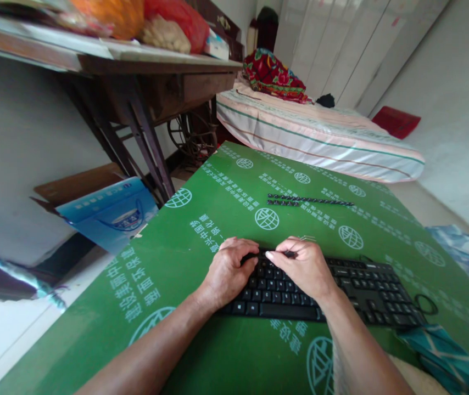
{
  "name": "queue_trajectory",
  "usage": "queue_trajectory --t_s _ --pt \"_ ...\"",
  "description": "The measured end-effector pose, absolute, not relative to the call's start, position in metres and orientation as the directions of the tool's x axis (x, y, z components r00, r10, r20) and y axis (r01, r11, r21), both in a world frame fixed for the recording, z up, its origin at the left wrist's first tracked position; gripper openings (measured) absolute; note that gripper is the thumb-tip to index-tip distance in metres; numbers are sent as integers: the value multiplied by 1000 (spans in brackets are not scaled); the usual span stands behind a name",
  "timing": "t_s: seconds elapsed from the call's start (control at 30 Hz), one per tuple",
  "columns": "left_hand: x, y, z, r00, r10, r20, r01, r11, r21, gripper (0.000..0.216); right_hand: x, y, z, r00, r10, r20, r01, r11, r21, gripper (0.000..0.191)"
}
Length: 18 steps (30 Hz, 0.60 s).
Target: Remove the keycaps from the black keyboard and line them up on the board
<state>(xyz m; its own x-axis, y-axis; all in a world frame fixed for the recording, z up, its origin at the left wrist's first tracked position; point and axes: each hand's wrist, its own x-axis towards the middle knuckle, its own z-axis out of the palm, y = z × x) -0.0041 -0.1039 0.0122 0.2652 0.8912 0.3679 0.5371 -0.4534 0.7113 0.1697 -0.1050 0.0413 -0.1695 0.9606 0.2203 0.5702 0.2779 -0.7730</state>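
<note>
A black keyboard (278, 285) lies on the green table, with its upper left keys partly behind my hands. My left hand (232, 269) is closed around the keyboard's left end, its thumb and fingertips near the top row. My right hand (304, 266) is closed in a pinch over the upper keys, thumb tip near the top row. Thin metal wires of what looks like a keycap puller (307, 238) stick out behind its fingers; a dark piece shows between thumb and finger. Beyond the keyboard, small black keycaps (312, 199) lie in two lines.
The green table (201, 236) bears white printed globes and characters. A teal patterned cloth (448, 351) lies near the keyboard's right end, beside a cable loop (426, 304). A sewing machine table (156, 66) stands left, a bed (320, 131) behind, a blue bag (111, 214) below left.
</note>
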Motion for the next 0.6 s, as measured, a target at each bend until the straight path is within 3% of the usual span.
queue_trajectory --t_s 0.17,0.37,0.6 --pt "-4 -104 13 263 895 361 541 -446 713 20 169 -110 40 -93 988 126 658 156 -737 24" --pt "-3 -105 13 259 893 368 536 -450 714 18 166 -113 36 -33 998 49 563 59 -824 22" --pt "-4 -104 12 262 890 373 532 -456 714 19 161 -113 30 62 988 140 634 69 -770 25"
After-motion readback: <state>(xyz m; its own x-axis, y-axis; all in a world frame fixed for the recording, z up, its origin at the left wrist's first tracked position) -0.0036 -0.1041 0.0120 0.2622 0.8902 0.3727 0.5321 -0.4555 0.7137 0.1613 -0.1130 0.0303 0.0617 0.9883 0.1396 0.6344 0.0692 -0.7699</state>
